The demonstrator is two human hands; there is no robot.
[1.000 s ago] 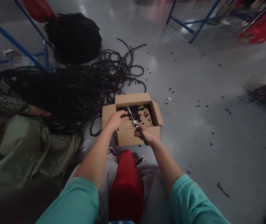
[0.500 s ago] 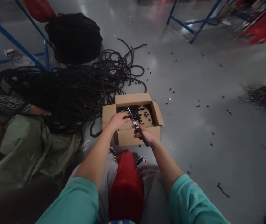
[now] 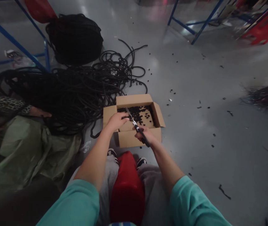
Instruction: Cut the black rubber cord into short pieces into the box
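Observation:
Over the left part of an open cardboard box (image 3: 135, 138), my left hand (image 3: 117, 121) pinches a dark strip that looks like black cord; only a little of it shows at the fingertips. My right hand (image 3: 146, 135) is wrapped round the handles of black-handled scissors (image 3: 134, 123), whose blades point up and left beside the left fingertips. Several small black pieces (image 3: 137, 112) lie scattered on the bottom of the box beneath both hands.
Tangled black cord (image 3: 77, 91) spreads left of the box, with a large black coil (image 3: 75, 39) behind it. At the left, another person's hand (image 3: 39, 112) rests by the cord, near green cloth (image 3: 30, 147). Blue metal legs (image 3: 186, 26) stand at the upper right.
My left hand has moved slightly to the left. The scissors' blades have swung a little left, while the box and cord pile stay where they were.

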